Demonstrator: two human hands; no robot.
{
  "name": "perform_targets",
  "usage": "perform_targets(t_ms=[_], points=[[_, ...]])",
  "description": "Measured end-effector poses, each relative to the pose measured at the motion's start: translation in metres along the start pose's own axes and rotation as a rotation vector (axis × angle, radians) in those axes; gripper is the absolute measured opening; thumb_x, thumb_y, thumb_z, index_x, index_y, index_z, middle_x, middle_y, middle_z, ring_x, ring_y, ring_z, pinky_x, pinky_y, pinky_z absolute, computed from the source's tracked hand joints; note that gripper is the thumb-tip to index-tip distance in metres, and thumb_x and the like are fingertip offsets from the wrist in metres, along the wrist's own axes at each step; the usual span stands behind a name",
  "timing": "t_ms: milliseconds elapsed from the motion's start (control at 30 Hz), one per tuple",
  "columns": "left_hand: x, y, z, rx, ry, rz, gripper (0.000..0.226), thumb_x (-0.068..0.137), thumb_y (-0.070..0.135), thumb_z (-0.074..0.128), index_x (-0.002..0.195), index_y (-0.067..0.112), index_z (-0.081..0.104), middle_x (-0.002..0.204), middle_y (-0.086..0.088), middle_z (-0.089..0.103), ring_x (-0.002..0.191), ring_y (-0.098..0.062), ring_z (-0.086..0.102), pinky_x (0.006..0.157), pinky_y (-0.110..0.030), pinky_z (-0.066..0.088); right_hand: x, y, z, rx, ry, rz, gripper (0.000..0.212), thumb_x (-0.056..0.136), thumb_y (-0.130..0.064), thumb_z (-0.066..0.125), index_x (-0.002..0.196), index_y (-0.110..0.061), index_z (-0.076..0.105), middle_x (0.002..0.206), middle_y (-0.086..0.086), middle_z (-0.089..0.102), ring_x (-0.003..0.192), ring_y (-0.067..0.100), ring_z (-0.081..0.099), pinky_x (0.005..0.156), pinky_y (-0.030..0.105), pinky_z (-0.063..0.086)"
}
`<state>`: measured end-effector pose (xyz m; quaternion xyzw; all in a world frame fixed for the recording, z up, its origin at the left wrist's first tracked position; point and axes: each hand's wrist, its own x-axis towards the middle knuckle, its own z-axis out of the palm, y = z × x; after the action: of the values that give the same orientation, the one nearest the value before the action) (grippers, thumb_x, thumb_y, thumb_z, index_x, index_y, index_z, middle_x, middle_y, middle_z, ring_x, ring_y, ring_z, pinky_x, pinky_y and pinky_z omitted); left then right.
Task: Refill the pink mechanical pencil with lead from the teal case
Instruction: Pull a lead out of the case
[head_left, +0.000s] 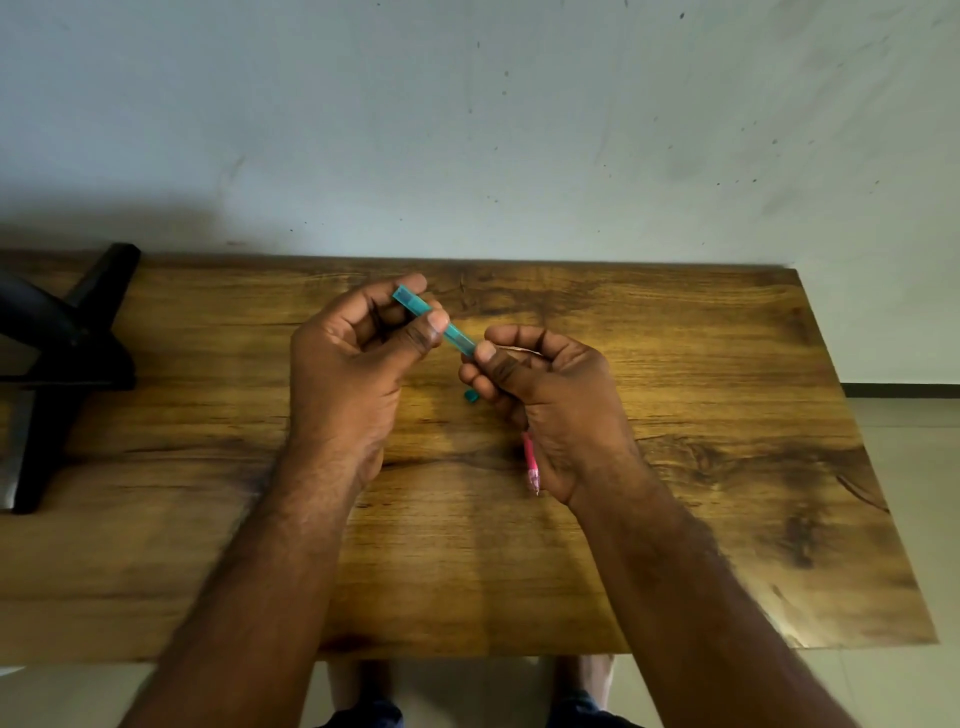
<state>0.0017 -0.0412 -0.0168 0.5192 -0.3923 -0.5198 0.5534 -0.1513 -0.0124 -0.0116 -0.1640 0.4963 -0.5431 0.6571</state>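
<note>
Nearest, the right hand closes around the pink pencil, its tip poking out below the palm. Beyond, the left hand pinches the teal case, tilted toward the right fingertips; its small cap lies on the table. Lead could snap or spill if tipped too steeply.

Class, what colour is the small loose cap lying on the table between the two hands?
Teal, like the lead case; the cap shows in the head view, the only view.
</note>
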Motion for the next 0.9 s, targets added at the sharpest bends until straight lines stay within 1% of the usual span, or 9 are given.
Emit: perform_targets(t_ms=[133, 267, 400, 533, 633, 700, 800, 867, 900], points=[[0.0, 0.001, -0.001, 0.007, 0.003, -0.037, 0.037, 0.075, 0.014, 0.086, 0.11, 0.02, 0.077, 0.108, -0.007, 0.081, 0.099, -0.017, 0.077, 0.076, -0.021, 0.061, 0.001, -0.001, -0.003, -0.114, 0.012, -0.062, 0.028, 0.084, 0.002, 0.08, 0.11, -0.003, 0.07, 0.087, 0.017, 0.08, 0.079, 0.024, 0.078, 0.069, 0.024, 0.062], [0.001, 0.0, -0.004, 0.016, 0.016, -0.053, 0.032, 0.083, 0.009, 0.083, 0.112, 0.019, 0.077, 0.096, -0.004, 0.079, 0.083, -0.013, 0.078, 0.07, -0.02, 0.06, 0.003, -0.006, -0.008, -0.218, 0.033, -0.109, 0.029, 0.086, 0.0, 0.081, 0.112, -0.007, 0.069, 0.088, 0.016, 0.081, 0.08, 0.024, 0.079, 0.068, 0.024, 0.061], [0.003, -0.002, -0.006, 0.021, 0.05, -0.094, 0.024, 0.09, 0.009, 0.078, 0.112, 0.017, 0.077, 0.102, -0.011, 0.081, 0.086, -0.02, 0.08, 0.071, -0.023, 0.061, 0.006, -0.014, -0.018, -0.354, 0.05, -0.167, 0.033, 0.086, -0.004, 0.082, 0.115, -0.011, 0.067, 0.089, 0.016, 0.08, 0.079, 0.022, 0.08, 0.068, 0.023, 0.059], [0.003, -0.004, -0.005, 0.036, 0.083, -0.145, 0.013, 0.092, 0.006, 0.076, 0.101, 0.014, 0.079, 0.096, -0.007, 0.082, 0.085, -0.021, 0.081, 0.069, -0.023, 0.061, 0.008, -0.018, -0.026, -0.536, 0.055, -0.223, 0.034, 0.088, -0.008, 0.082, 0.117, -0.016, 0.066, 0.083, 0.007, 0.08, 0.078, 0.019, 0.08, 0.072, 0.029, 0.061], [0.002, -0.008, -0.005, 0.132, 0.127, -0.125, 0.01, 0.09, 0.011, 0.079, 0.097, 0.017, 0.08, 0.088, 0.0, 0.082, 0.077, -0.014, 0.079, 0.062, -0.017, 0.058, 0.009, -0.019, -0.028, -0.669, 0.044, -0.221, 0.034, 0.088, -0.013, 0.083, 0.116, -0.021, 0.066, 0.083, 0.002, 0.081, 0.079, 0.015, 0.08, 0.078, 0.038, 0.064], [0.001, -0.013, -0.006, 0.23, 0.14, -0.061, 0.008, 0.088, 0.015, 0.082, 0.091, 0.022, 0.081, 0.077, 0.005, 0.08, 0.069, -0.007, 0.073, 0.058, -0.015, 0.053, 0.009, -0.019, -0.028, -0.725, 0.052, -0.22, 0.034, 0.087, -0.015, 0.083, 0.115, -0.025, 0.066, 0.084, -0.001, 0.081, 0.079, 0.012, 0.079, 0.077, 0.038, 0.064], [0.001, -0.019, -0.007, 0.341, 0.14, 0.001, 0.01, 0.084, 0.017, 0.086, 0.085, 0.025, 0.08, 0.075, 0.006, 0.077, 0.07, -0.009, 0.069, 0.067, -0.024, 0.057, 0.008, -0.02, -0.029, -0.797, 0.084, -0.248, 0.033, 0.087, -0.017, 0.083, 0.114, -0.027, 0.066, 0.083, -0.003, 0.081, 0.077, 0.009, 0.079, 0.073, 0.031, 0.06], [0.001, -0.023, -0.007, 0.42, 0.138, 0.015, 0.009, 0.084, 0.02, 0.087, 0.086, 0.025, 0.079, 0.082, 0.004, 0.079, 0.077, -0.016, 0.073, 0.075, -0.032, 0.06, 0.009, -0.021, -0.032, -0.863, 0.131, -0.282, 0.031, 0.087, -0.016, 0.082, 0.111, -0.027, 0.067, 0.081, -0.004, 0.08, 0.074, 0.008, 0.077, 0.072, 0.033, 0.062], [0.001, -0.024, -0.007, 0.464, 0.139, 0.03, 0.008, 0.083, 0.022, 0.087, 0.087, 0.024, 0.08, 0.083, 0.004, 0.079, 0.077, -0.015, 0.073, 0.074, -0.031, 0.06, 0.009, -0.022, -0.033, -0.89, 0.156, -0.298, 0.03, 0.086, -0.016, 0.082, 0.11, -0.027, 0.067, 0.08, -0.005, 0.08, 0.073, 0.008, 0.077, 0.073, 0.035, 0.063]])
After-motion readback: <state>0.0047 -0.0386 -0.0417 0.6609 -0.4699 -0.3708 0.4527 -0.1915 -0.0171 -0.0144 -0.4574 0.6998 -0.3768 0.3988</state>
